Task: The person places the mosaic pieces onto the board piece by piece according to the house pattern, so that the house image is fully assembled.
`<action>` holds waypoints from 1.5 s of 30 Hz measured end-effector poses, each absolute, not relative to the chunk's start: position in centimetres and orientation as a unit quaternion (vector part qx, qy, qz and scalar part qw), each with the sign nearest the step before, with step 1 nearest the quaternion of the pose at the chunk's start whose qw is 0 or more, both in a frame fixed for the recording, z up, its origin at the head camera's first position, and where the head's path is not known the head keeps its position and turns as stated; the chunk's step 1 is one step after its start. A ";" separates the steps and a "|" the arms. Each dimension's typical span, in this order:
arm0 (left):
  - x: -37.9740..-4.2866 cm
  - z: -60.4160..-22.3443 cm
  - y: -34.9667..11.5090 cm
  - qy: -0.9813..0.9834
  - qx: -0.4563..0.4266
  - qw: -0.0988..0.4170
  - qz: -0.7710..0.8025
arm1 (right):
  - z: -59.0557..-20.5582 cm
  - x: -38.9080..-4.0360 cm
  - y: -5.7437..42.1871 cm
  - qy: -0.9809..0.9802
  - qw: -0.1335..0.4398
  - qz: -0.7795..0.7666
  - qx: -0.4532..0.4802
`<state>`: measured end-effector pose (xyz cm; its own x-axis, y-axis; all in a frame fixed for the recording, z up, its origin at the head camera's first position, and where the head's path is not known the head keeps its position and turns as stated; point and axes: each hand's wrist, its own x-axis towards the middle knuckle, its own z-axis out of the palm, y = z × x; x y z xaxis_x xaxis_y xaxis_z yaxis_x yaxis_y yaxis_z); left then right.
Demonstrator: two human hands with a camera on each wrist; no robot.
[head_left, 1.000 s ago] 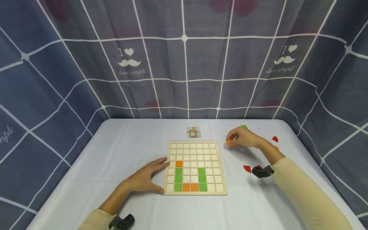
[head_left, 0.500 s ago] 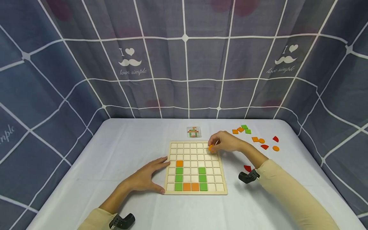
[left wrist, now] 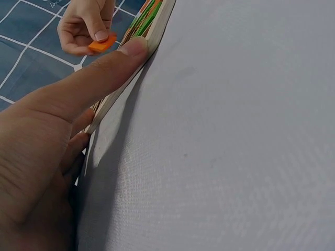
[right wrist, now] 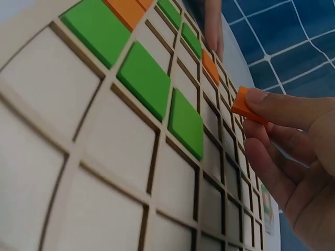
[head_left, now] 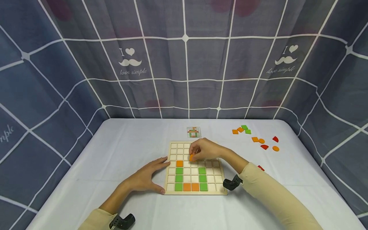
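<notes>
A big blue-grey curtain [head_left: 201, 64] with white lines hangs at the far side and at the left and right. In front of it is a table [head_left: 138, 137] with a white top. Two tan sleeves [head_left: 273, 188] come in from the near side, one at the left and one at the right.

On the table, near the middle, lies the board [head_left: 198, 193], flat, with rows of little square boxes. The left hand [head_left: 146, 177] is spread and loose, with its thumb and fingertips against the board's left edge. The right hand [head_left: 205, 149] is over the far part of the board. Its thumb and fingers pinch an orange square [right wrist: 242, 103]. The square looks to be up above the boxes, but it is hard to be sure from this side.

Each wrist wears a black camera [head_left: 232, 182]. A small card [head_left: 194, 132] with a picture lies just past the board's far edge.

Six green squares [head_left: 179, 178] sit in the board, three in a line on the left and three more to the right. Two orange tiles [head_left: 191, 187] fill the near gap between the lines. One more orange tile sits at the far end of the left line.

On the right of the table lie loose pieces [head_left: 255, 139]: orange, green and red. Some are square, two are round, and the red ones have a curved side.
</notes>
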<state>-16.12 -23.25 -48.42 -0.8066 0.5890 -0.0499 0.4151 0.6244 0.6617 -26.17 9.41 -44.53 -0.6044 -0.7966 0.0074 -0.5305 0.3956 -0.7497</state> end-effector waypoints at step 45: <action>-16.1 -48.4 -23.4 0.895 0.278 0.132 0.323 | -45.2 -26.2 12.8 0.851 0.098 -0.330 -0.397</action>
<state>-16.12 -23.40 -48.44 -0.8105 0.5831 -0.0563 0.4129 0.6368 0.6511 -26.19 12.80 -45.20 -0.6653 -0.7405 0.0951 -0.6113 0.4673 -0.6387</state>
